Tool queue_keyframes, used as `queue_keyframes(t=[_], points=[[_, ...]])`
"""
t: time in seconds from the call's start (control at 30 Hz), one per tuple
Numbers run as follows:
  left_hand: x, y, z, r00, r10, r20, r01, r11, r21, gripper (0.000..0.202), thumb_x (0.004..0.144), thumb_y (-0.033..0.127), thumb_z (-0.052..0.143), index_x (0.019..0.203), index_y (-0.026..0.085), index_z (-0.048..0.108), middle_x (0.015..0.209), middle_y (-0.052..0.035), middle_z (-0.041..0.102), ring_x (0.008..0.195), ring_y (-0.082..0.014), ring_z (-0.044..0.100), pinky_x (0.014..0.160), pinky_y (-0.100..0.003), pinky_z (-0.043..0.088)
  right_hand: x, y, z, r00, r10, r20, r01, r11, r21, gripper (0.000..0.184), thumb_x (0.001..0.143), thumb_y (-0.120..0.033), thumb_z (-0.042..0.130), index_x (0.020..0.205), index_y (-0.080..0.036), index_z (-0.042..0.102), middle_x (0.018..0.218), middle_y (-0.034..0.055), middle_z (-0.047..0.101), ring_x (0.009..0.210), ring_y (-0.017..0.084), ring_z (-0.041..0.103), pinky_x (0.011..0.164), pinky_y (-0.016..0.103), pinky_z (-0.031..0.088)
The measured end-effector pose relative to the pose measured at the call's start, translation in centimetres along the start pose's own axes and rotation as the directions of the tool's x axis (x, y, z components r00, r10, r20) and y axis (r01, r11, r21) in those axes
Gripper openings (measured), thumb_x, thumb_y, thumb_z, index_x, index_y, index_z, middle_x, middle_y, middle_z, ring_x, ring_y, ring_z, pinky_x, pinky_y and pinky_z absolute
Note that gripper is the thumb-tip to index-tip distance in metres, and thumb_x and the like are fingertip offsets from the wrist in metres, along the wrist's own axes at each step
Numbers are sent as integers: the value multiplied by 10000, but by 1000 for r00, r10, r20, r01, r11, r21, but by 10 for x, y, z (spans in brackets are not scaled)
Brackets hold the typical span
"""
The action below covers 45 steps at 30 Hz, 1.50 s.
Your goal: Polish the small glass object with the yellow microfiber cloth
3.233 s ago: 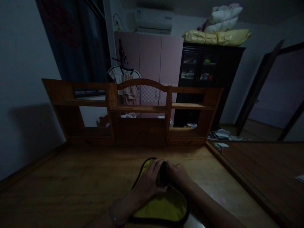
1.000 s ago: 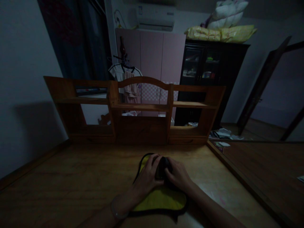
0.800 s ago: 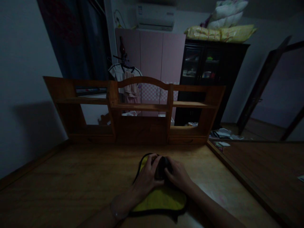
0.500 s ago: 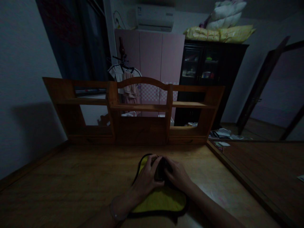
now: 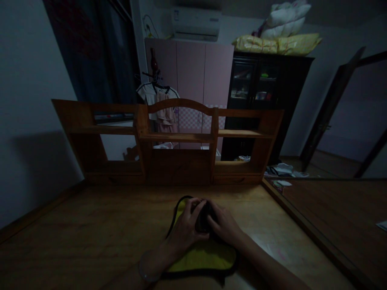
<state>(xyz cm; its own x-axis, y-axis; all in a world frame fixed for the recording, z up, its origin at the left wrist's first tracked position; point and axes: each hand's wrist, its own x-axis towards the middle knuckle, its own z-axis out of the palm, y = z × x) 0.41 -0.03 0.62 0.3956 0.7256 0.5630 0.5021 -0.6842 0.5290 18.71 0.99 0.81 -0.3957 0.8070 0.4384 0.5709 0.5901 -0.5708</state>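
Observation:
A small dark, rounded object (image 5: pixel 203 219) sits between my two hands; its kind is too dim to make out. My left hand (image 5: pixel 188 224) wraps it from the left, thumb below and fingers over the top. From the right, my right hand (image 5: pixel 223 222) closes on it with bent fingers. Beneath both hands lies a yellow cloth (image 5: pixel 208 257) with a black edging, flat on the wooden surface (image 5: pixel 121 233). My hands and forearms cover part of the cloth. A thin bracelet shows on my left wrist.
A wooden shelf unit (image 5: pixel 178 165) with open compartments stands along the far edge. A raised wooden rim (image 5: pixel 302 227) borders the right side, a pale wall (image 5: pixel 36 169) the left. Beyond are a pink wardrobe (image 5: pixel 190 72), a dark cabinet (image 5: pixel 272 80) and hanging clothes (image 5: pixel 163 104).
The fingers of my right hand have shifted slightly on the dark object. My left hand keeps its hold, and the cloth lies as before. The view has drifted a little.

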Motion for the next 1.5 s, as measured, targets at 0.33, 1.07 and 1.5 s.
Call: queue_keyframes(t=[0.33, 1.07, 1.5], points=[[-2, 1, 1, 999, 38, -27, -36, 998, 52, 993, 583, 142, 827, 1408, 320, 303, 1287, -86, 315, 1148, -284, 452, 999, -461, 451, -1, 1, 0, 1000, 19, 21, -18, 999, -42, 480, 896, -221, 469, 1363, -194, 361, 1089, 107, 663, 939, 231, 632, 791, 344, 491], [-3, -4, 4, 999, 26, -21, -23, 989, 148, 996, 548, 188, 841, 1395, 313, 332, 1210, -76, 372, 1072, -269, 512, 908, -437, 510, -2, 12, 3, 999, -6, 42, 10, 996, -94, 506, 882, -220, 463, 1373, -171, 353, 1080, 118, 673, 927, 235, 638, 796, 352, 499], [-2, -9, 4, 999, 53, 4, -53, 967, 248, 953, 590, 261, 812, 1410, 296, 328, 1215, -88, 394, 1066, -275, 523, 894, -420, 512, 1, 20, 9, 999, -22, 40, 25, 997, -78, 441, 905, -187, 403, 1344, -170, 370, 1015, 111, 696, 829, 215, 661, 700, 303, 502]])
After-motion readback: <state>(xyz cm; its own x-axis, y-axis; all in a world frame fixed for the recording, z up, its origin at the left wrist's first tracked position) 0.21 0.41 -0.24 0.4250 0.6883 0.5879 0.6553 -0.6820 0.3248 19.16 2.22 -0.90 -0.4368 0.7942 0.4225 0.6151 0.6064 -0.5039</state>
